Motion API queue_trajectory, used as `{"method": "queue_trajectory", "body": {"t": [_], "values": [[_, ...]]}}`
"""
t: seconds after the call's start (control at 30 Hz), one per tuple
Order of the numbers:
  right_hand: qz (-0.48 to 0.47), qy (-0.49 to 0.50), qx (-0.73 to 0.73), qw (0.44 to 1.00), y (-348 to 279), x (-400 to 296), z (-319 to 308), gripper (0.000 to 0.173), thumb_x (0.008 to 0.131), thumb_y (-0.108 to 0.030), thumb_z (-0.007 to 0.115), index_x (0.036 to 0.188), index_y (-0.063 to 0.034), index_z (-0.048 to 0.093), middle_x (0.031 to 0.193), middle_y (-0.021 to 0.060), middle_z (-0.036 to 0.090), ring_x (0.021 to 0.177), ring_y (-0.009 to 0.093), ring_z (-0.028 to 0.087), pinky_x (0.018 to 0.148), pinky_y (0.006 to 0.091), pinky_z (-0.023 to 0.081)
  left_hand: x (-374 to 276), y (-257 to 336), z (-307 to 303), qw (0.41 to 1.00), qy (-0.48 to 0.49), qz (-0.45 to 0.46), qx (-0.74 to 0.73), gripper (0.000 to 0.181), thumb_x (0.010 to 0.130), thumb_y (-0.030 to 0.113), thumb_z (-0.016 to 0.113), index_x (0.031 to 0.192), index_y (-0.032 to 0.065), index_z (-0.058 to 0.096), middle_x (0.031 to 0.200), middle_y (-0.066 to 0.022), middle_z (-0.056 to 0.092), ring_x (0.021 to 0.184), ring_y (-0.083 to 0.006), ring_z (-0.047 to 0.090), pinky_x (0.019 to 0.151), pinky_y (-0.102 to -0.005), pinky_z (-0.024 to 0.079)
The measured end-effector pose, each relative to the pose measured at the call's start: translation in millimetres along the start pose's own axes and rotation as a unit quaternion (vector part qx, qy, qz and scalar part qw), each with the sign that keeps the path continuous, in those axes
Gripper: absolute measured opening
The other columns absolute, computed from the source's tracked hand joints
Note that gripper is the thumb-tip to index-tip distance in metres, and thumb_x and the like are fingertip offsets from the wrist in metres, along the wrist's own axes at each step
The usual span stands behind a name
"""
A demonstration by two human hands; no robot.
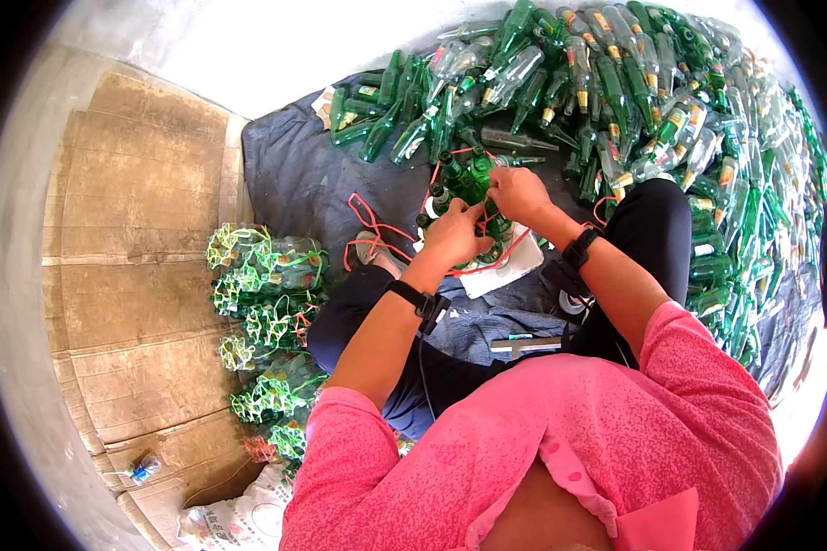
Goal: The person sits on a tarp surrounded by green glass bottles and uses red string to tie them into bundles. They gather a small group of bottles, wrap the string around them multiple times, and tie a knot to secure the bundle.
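Between my knees a cluster of green glass bottles (458, 180) stands upright on a white board (517, 273). Both hands are over the bottle necks, close together. My left hand (455, 233) has its fingers at the necks, on a strand of red plastic cord (433, 180). Just to the right and a little farther out, my right hand (520, 194) pinches the same red cord. The cord runs around the cluster, and a loose looped length of it lies to the left, by my foot. The parts of the bottles under my hands are hidden.
A large heap of loose green and clear bottles (613, 89) lies beyond and to the right. At the left, bottle bundles tied with green and red cord (269, 268) stand beside flattened cardboard (141, 227). A printed sack (244, 513) lies at the lower left.
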State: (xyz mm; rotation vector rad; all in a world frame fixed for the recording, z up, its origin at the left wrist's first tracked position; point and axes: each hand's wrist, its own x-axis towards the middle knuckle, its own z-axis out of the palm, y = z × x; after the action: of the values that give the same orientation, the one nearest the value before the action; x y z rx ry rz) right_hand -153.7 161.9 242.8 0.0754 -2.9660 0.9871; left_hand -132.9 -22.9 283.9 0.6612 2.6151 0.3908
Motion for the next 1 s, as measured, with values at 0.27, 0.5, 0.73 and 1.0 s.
{"method": "queue_trajectory", "body": {"t": [0.27,0.5,0.73,1.0], "values": [[0.027,0.034,0.077,0.996,9,-21,1,0.015,0.083,-0.018,0.067,0.087,-0.0038,0.062,0.084,0.0226,0.068,0.084,0.044,0.065,0.074,0.0522,0.051,-2,-26,-27,0.992,-0.021,0.079,-0.096,0.085,0.066,0.019,0.083,0.143,0.0099,0.047,0.129,-0.0215,0.061,0.110,-0.0324,0.065,0.091,-0.0390,0.053],[0.095,0.049,0.136,0.985,18,-25,15,0.020,0.081,-0.018,0.071,0.086,-0.0020,0.060,0.083,0.0243,0.067,0.084,0.044,0.066,0.074,0.0494,0.051,-20,-64,-51,0.976,0.050,-0.133,-0.166,0.040,0.084,0.032,0.073,0.091,-0.0061,0.065,0.079,-0.0145,0.072,0.071,-0.0242,0.072,0.067,-0.0361,0.056],[0.214,-0.046,0.311,0.925,47,-17,33,0.014,0.085,-0.014,0.070,0.088,-0.0042,0.061,0.073,0.0025,0.059,0.059,0.018,0.055,0.052,0.0374,0.042,-12,-60,-23,0.941,-0.015,-0.242,-0.236,0.057,0.092,0.043,0.063,0.093,-0.0132,0.060,0.081,-0.0238,0.070,0.068,-0.0350,0.071,0.059,-0.0434,0.057],[0.205,-0.160,0.440,0.859,37,-32,9,0.010,0.086,-0.011,0.067,0.091,-0.0088,0.059,0.062,-0.0058,0.041,0.046,0.007,0.032,0.040,0.0271,0.021,3,-60,-3,0.979,0.124,-0.148,-0.064,0.047,0.092,0.035,0.064,0.097,-0.0113,0.059,0.096,-0.0347,0.065,0.096,-0.0488,0.064,0.084,-0.0525,0.051]]}}
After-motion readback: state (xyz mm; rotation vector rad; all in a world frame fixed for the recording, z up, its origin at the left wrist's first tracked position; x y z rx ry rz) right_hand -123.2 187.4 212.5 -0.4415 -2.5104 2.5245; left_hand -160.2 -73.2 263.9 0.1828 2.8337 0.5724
